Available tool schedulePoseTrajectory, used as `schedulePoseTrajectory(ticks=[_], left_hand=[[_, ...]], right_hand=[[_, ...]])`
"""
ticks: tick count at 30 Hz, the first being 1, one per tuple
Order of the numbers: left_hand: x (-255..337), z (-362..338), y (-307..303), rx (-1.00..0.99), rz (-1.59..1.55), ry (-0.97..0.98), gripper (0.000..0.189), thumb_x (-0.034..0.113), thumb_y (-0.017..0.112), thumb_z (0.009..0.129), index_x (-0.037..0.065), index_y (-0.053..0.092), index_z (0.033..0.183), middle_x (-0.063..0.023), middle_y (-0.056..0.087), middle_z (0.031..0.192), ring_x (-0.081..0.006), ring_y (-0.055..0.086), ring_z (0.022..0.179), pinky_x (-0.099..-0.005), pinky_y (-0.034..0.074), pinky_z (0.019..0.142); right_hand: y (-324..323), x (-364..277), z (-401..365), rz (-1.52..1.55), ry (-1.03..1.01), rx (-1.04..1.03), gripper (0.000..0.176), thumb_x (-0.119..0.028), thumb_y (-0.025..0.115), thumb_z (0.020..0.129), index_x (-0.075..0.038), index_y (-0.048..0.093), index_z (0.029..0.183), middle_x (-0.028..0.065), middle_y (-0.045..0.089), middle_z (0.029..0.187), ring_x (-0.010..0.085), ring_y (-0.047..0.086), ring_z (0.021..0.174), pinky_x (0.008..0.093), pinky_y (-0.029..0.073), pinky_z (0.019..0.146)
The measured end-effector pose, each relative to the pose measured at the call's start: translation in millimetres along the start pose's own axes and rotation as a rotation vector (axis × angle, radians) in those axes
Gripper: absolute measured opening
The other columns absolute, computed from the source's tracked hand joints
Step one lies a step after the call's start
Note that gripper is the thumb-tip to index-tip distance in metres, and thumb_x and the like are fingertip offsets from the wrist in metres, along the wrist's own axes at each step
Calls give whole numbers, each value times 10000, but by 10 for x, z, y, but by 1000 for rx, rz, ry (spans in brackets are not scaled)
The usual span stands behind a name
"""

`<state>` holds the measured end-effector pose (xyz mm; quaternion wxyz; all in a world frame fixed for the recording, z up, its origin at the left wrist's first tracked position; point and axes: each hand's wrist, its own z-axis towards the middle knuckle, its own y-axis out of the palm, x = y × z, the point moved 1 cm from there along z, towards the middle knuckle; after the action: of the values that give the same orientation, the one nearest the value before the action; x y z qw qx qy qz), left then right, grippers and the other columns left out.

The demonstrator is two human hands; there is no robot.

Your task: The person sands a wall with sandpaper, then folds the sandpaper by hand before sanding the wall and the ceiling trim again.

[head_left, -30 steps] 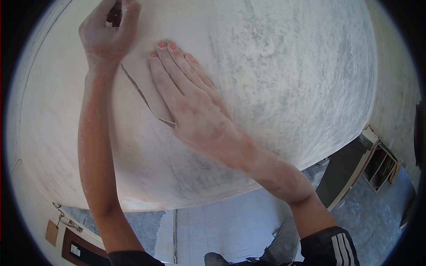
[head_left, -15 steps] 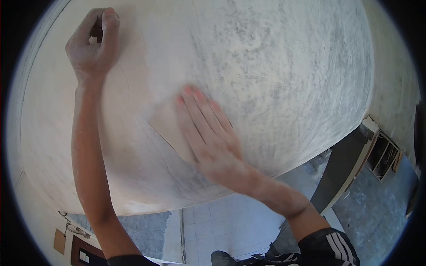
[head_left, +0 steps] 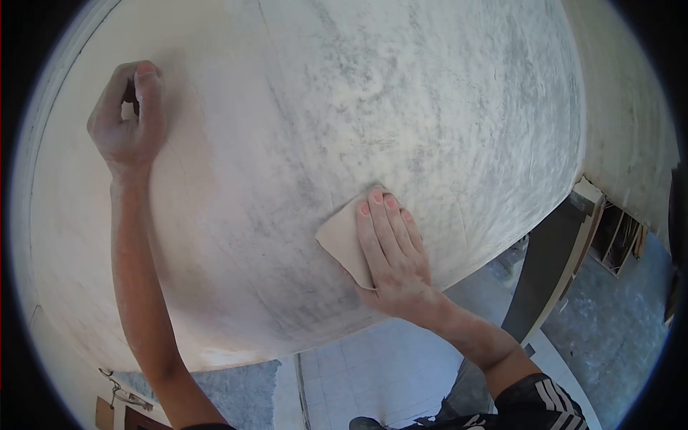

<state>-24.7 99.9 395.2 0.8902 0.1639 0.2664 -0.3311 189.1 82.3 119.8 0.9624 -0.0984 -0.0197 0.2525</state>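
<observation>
A pale plastered wall (head_left: 236, 143) with grey smudges fills most of the head view. My right hand (head_left: 394, 254) lies flat against its lower middle, fingers together, pressing a beige sheet of sandpaper (head_left: 344, 247) to the surface. The sheet's left corner sticks out beside the fingers, and its rough face is hidden against the wall. At the upper left, my left hand (head_left: 129, 115) is curled closed beside the wall, thumb over the fingers. A gap shows through the curl, with nothing in it. White dust coats both hands.
Below the wall is a tiled floor (head_left: 373, 373), with a rough grey patch (head_left: 244, 390) to its left. A dark panel with a pale edge (head_left: 548, 265) stands at the right, near a wooden frame (head_left: 613, 240). Wires (head_left: 122, 390) hang at the lower left.
My right hand has slid the sandpaper right and down across the wall. The left hand sits lower and further left in the view, still curled. The camera view has shifted somewhat.
</observation>
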Motion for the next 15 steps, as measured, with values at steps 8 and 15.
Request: schedulePoseTrajectory(ticks=[8, 15], left_hand=[[-45, -21, 25, 59, -43, -70, 199, 158, 604, 965, 23, 685, 843, 15, 627, 727, -50, 510, 629, -198, 425, 608], [10, 3, 37, 36, -41, 6, 227, 156, 597, 980, 10, 661, 818, 8, 595, 701, -54, 478, 603, -206, 399, 573]], right_hand=[[-64, 247, 788, -9, -20, 190, 854, -515, 561, 932, 77, 305, 1492, 303, 277, 1555, 442, 272, 1454, 530, 239, 1169], [-98, 390, 211, -65, 36, 79, 877, -553, 529, 942, 79, 285, 1499, 304, 270, 1557, 433, 238, 1470, 531, 207, 1182]])
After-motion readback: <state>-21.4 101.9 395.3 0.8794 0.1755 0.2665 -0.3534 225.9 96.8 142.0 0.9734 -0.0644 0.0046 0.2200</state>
